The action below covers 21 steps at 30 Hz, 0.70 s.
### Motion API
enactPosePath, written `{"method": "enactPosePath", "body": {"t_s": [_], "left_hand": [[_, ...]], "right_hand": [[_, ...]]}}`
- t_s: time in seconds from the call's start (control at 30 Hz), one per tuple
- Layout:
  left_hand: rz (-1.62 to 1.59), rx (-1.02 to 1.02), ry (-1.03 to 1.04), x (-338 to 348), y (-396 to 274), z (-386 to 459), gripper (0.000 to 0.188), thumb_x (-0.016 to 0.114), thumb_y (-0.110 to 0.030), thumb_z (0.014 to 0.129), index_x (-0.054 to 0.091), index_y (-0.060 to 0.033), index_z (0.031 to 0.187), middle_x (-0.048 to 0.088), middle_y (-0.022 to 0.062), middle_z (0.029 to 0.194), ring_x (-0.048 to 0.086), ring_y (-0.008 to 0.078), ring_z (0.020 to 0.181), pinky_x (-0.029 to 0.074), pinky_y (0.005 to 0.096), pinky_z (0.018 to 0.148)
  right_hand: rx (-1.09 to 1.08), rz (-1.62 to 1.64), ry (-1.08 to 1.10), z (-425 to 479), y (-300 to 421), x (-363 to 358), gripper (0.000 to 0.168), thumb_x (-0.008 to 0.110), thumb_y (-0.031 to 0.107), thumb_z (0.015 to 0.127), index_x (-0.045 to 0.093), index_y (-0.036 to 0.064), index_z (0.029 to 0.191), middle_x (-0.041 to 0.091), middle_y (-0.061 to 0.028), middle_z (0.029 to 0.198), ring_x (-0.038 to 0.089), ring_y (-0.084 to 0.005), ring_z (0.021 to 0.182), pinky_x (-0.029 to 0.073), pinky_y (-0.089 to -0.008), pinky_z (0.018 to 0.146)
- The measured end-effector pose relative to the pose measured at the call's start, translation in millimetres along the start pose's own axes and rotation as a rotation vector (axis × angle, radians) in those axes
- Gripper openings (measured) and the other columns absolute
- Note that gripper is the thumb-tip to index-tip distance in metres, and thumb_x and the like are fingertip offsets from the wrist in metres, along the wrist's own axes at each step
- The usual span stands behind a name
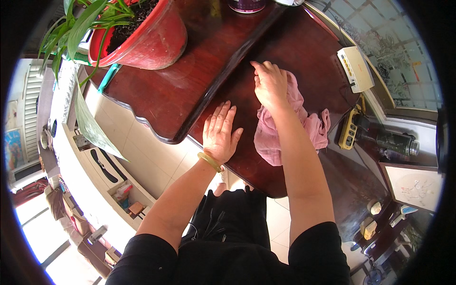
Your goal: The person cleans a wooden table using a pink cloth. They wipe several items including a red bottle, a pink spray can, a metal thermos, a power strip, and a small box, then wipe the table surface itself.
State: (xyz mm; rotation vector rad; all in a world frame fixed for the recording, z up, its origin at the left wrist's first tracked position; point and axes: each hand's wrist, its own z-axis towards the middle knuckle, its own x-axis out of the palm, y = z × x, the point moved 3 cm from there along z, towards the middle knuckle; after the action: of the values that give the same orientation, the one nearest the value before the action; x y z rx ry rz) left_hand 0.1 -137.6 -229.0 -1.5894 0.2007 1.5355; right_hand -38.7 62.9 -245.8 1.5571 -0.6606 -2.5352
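Note:
My left hand (219, 133) lies palm down on the dark red wooden table (306, 39). Its fingers point away from me, the thumb stands apart, and a pale green bangle (209, 162) circles the wrist. Further forward and to the right, my right hand (271, 85) is curled over a crumpled pink cloth (269, 142). The cloth spreads out beneath my right wrist and forearm and bunches up on the right. Near the right fingertips runs a dark raised edge (217, 85) of the wood. The underside of the right hand is hidden.
A red flowerpot (156, 42) with a leafy plant stands at the upper left. Behind is a purple can (246, 5). To the right are a white router (354, 69), a yellow power strip (347, 130) and a dark bottle (397, 143). A wavy table edge (151, 131) lies left.

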Motion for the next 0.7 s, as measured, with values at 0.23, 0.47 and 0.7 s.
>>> {"method": "enactPosePath", "body": {"t_s": [0.23, 0.47, 0.7], "left_hand": [[0.022, -0.004, -0.003, 0, -1, 0, 0.064, 0.068, -0.023, 0.084, 0.044, -0.0052, 0.140, 0.042, 0.0151, 0.148, 0.040, 0.0327, 0.136, 0.034, 0.0461, 0.107], [-0.020, 0.008, 0.001, -1, 0, -1, 0.059, 0.061, -0.023, 0.089, 0.041, -0.0029, 0.142, 0.040, 0.0182, 0.148, 0.038, 0.0367, 0.136, 0.032, 0.0467, 0.108], [-0.024, 0.005, 0.011, -1, -1, 0, 0.060, 0.061, -0.023, 0.088, 0.042, -0.0030, 0.141, 0.040, 0.0178, 0.148, 0.039, 0.0363, 0.136, 0.033, 0.0464, 0.108]], "right_hand": [[-0.058, 0.002, 0.017, -4, 5, -3, 0.032, 0.064, 0.005, 0.075, 0.071, 0.013, 0.105, 0.063, -0.0036, 0.090, 0.059, -0.0241, 0.089, 0.043, -0.0398, 0.084], [-0.088, -0.064, -0.007, -3, 13, -3, 0.035, 0.064, 0.002, 0.073, 0.071, 0.013, 0.106, 0.063, -0.0041, 0.090, 0.059, -0.0239, 0.089, 0.042, -0.0400, 0.086], [-0.068, -0.071, -0.043, 3, 9, -2, 0.035, 0.064, 0.003, 0.073, 0.070, 0.011, 0.108, 0.063, -0.0052, 0.091, 0.059, -0.0248, 0.091, 0.042, -0.0416, 0.090]]}}
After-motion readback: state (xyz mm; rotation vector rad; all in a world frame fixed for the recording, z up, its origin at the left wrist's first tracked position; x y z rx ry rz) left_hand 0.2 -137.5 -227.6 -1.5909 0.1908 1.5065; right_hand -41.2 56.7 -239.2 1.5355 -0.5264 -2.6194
